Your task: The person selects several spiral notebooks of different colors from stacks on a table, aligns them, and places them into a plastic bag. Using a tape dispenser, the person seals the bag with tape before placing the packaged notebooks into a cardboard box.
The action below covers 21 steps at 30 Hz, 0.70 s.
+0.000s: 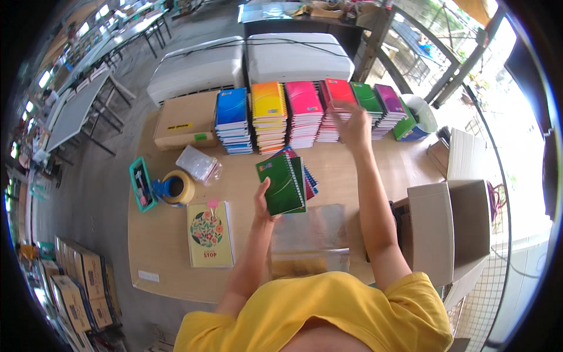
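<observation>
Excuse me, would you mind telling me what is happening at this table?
A person in a yellow shirt holds several fanned spiral notebooks, green on top, in the left hand. The right hand is at the red stack in a row of coloured notebook stacks; contact is unclear. A clear plastic sleeve lies on the table nearby.

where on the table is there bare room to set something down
One bare patch of tabletop lies right of the right forearm, between the notebook stacks and the open cardboard box. Another lies left of the floral notebook, on the near side of the teal tray. The back is crowded with stacks.
</observation>
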Motion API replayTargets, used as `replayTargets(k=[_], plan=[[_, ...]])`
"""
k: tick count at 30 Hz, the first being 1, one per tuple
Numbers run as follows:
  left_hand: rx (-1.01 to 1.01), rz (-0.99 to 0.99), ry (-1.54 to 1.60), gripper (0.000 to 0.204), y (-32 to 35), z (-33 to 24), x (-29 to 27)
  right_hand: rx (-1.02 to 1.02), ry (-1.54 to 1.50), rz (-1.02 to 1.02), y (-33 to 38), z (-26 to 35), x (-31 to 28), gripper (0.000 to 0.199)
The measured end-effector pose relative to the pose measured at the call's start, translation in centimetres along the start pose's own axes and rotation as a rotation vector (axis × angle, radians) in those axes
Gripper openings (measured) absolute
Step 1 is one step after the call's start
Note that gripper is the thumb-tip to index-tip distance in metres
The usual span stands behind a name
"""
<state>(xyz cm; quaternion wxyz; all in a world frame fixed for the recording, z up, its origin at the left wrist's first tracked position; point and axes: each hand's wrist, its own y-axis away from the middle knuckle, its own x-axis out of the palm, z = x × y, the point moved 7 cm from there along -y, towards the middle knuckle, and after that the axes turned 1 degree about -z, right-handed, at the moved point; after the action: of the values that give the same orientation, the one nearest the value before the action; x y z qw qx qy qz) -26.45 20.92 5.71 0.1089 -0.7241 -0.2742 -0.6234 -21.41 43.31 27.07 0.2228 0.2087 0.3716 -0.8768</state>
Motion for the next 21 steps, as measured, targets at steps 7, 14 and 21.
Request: replayTargets(k=[7, 14, 21], plan=[[-0.106, 0.019, -0.051, 0.043, -0.1, 1.0, -0.3, 0.609, 0.745, -0.186, -11.2, -25.3, -10.8, 0.034], [0.096, -0.141, -0.292, 0.046, -0.2, 0.1, -0.5, 0.305, 0.789, 0.223, -12.2, -25.9, -5.7, 0.027], [0.104, -0.095, -0.465, 0.052, -1.4, 2.1, 2.3, 0.344, 0.746, -0.063, -12.9, -24.8, -11.2, 0.031]])
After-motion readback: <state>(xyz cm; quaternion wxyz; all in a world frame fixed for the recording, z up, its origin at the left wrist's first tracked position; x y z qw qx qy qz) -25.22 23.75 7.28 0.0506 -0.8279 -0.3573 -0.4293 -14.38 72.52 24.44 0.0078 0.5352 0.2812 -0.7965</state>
